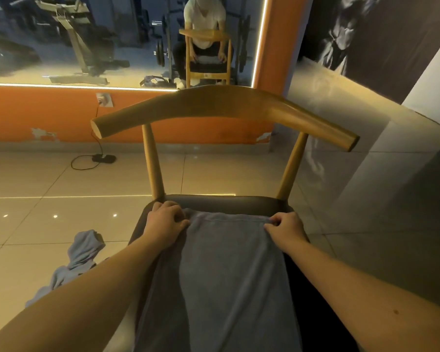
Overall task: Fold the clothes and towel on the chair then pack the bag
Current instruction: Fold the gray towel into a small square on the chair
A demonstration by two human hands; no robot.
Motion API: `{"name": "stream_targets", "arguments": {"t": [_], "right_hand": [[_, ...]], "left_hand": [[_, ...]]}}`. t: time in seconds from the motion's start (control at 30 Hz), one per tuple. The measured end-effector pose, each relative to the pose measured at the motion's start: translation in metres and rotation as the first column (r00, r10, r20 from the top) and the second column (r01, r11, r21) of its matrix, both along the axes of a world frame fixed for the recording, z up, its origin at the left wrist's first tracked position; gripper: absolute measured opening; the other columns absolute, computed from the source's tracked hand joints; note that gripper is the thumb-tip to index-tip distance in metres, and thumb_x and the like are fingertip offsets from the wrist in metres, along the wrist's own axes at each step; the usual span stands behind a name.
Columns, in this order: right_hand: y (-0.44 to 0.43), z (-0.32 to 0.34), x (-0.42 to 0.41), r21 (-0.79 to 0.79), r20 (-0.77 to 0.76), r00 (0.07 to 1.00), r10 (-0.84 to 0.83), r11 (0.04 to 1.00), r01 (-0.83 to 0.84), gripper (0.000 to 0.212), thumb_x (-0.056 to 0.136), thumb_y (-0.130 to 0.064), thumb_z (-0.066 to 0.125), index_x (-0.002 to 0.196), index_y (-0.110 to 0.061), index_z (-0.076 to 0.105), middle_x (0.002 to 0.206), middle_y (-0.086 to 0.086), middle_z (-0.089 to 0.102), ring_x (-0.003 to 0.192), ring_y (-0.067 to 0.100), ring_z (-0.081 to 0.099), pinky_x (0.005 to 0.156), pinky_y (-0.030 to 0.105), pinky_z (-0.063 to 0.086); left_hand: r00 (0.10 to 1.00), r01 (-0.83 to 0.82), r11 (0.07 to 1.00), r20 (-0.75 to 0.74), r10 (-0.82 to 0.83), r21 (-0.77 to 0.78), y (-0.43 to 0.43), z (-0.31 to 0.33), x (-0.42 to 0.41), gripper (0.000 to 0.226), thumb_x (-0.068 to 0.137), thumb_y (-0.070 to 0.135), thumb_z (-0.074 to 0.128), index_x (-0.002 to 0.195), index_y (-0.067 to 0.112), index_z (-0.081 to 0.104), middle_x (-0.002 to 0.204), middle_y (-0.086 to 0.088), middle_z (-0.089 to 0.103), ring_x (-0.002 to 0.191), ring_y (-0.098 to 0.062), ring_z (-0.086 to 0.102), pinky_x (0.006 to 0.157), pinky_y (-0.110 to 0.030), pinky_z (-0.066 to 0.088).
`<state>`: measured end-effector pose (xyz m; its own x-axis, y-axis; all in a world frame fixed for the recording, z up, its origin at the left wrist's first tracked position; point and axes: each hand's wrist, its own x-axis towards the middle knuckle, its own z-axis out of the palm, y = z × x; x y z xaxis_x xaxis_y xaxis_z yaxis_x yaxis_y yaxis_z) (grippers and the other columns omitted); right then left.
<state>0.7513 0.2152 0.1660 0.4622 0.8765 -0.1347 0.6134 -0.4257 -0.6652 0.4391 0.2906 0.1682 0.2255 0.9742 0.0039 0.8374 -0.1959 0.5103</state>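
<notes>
A grey-blue towel point(226, 270) lies spread lengthwise over the dark seat of a wooden chair point(221, 201) and hangs toward me. My left hand point(165, 222) pinches its far left corner. My right hand point(285, 228) pinches its far right corner. Both corners sit near the back of the seat, below the curved backrest point(221, 105). A light blue hooded garment point(79, 260) lies crumpled on the floor to the left of the chair, partly hidden by my left forearm.
Glossy tiled floor point(61, 184) surrounds the chair. An orange wall with a large mirror point(112, 39) stands behind, reflecting gym machines and me. A black cable and plug point(102, 157) lie on the floor at the wall. A grey pillar point(366, 161) rises on the right.
</notes>
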Motion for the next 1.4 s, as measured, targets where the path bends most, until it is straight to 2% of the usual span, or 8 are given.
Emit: {"name": "stream_targets", "arguments": {"t": [0.1, 0.27, 0.5, 0.7, 1.03, 1.13, 1.3, 1.4], "right_hand": [[0.008, 0.008, 0.005, -0.037, -0.042, 0.999, -0.002, 0.999, 0.000, 0.002, 0.092, -0.020, 0.069, 0.090, -0.021, 0.068, 0.097, 0.000, 0.065, 0.089, 0.015, 0.060, 0.063, 0.023, 0.044], [0.017, 0.018, 0.010, -0.097, -0.141, 0.990, -0.028, 0.995, 0.014, 0.005, 0.087, -0.017, 0.073, 0.086, -0.021, 0.070, 0.096, 0.002, 0.067, 0.092, 0.020, 0.062, 0.079, 0.029, 0.048], [0.022, 0.027, -0.007, -0.096, -0.153, 0.988, -0.029, 0.995, 0.014, 0.006, 0.090, -0.011, 0.069, 0.092, -0.016, 0.067, 0.097, 0.000, 0.064, 0.092, 0.018, 0.059, 0.077, 0.028, 0.048], [0.001, 0.063, -0.006, -0.160, -0.407, 0.913, -0.023, 0.986, -0.046, 0.016, 0.085, 0.000, 0.071, 0.084, -0.015, 0.065, 0.102, 0.015, 0.070, 0.090, 0.026, 0.065, 0.093, 0.044, 0.057], [-0.077, 0.184, -0.014, 0.147, -0.442, 0.894, 0.076, 0.989, -0.011, 0.014, 0.079, -0.022, 0.080, 0.091, -0.016, 0.076, 0.097, 0.008, 0.075, 0.095, 0.027, 0.070, 0.089, 0.046, 0.057], [-0.109, 0.231, -0.023, 0.255, -0.451, 0.885, 0.114, 0.967, 0.006, 0.009, 0.087, -0.009, 0.076, 0.095, -0.007, 0.074, 0.097, 0.012, 0.073, 0.094, 0.027, 0.069, 0.078, 0.036, 0.056], [-0.162, 0.300, -0.039, 0.389, -0.376, 0.913, 0.160, 0.921, -0.002, 0.004, 0.087, -0.006, 0.074, 0.086, -0.010, 0.076, 0.101, 0.020, 0.074, 0.100, 0.035, 0.069, 0.094, 0.047, 0.056], [-0.190, 0.340, -0.047, 0.468, -0.278, 0.943, 0.182, 0.883, -0.032, 0.006, 0.089, -0.007, 0.072, 0.090, -0.010, 0.077, 0.097, 0.015, 0.075, 0.090, 0.027, 0.069, 0.077, 0.032, 0.058]], "left_hand": [[0.998, 0.030, 0.999, -0.048, -0.031, -0.013, 0.004, 0.005, 0.008, 0.013, 0.094, 0.037, 0.071, 0.102, 0.026, 0.070, 0.131, 0.007, 0.056, 0.130, -0.021, 0.040, 0.112, -0.041, 0.032], [0.996, 0.009, 0.998, -0.090, -0.015, -0.058, 0.002, 0.018, 0.016, 0.007, 0.093, 0.031, 0.072, 0.095, 0.026, 0.067, 0.108, 0.004, 0.061, 0.113, -0.021, 0.052, 0.108, -0.044, 0.041], [0.984, -0.032, 0.988, 0.166, 0.058, -0.153, -0.015, 0.046, 0.012, 0.010, 0.091, 0.016, 0.074, 0.095, 0.019, 0.065, 0.096, -0.001, 0.068, 0.092, -0.013, 0.064, 0.082, -0.027, 0.051], [0.950, 0.009, 0.972, 0.305, 0.066, -0.236, -0.040, 0.101, -0.006, 0.010, 0.088, 0.013, 0.074, 0.094, 0.011, 0.066, 0.096, -0.012, 0.069, 0.093, -0.024, 0.067, 0.086, -0.038, 0.057], [0.844, 0.087, 0.942, 0.527, 0.103, -0.324, -0.122, 0.206, -0.039, 0.006, 0.095, 0.007, 0.065, 0.094, 0.008, 0.059, 0.095, -0.013, 0.059, 0.082, -0.021, 0.054, 0.068, -0.029, 0.044], [0.780, 0.121, 0.945, 0.618, 0.099, -0.304, -0.153, 0.234, -0.051, 0.005, 0.097, 0.008, 0.063, 0.095, 0.007, 0.058, 0.096, -0.014, 0.059, 0.088, -0.024, 0.057, 0.078, -0.034, 0.047], [0.719, 0.167, 0.955, 0.693, 0.053, -0.246, -0.205, 0.274, -0.070, 0.016, 0.098, 0.012, 0.063, 0.106, -0.001, 0.059, 0.109, -0.024, 0.063, 0.108, -0.037, 0.064, 0.094, -0.044, 0.055], [0.714, 0.177, 0.968, 0.700, -0.001, -0.179, -0.229, 0.297, -0.079, 0.018, 0.097, 0.011, 0.065, 0.105, -0.005, 0.061, 0.109, -0.023, 0.065, 0.106, -0.035, 0.066, 0.099, -0.049, 0.056]]}}
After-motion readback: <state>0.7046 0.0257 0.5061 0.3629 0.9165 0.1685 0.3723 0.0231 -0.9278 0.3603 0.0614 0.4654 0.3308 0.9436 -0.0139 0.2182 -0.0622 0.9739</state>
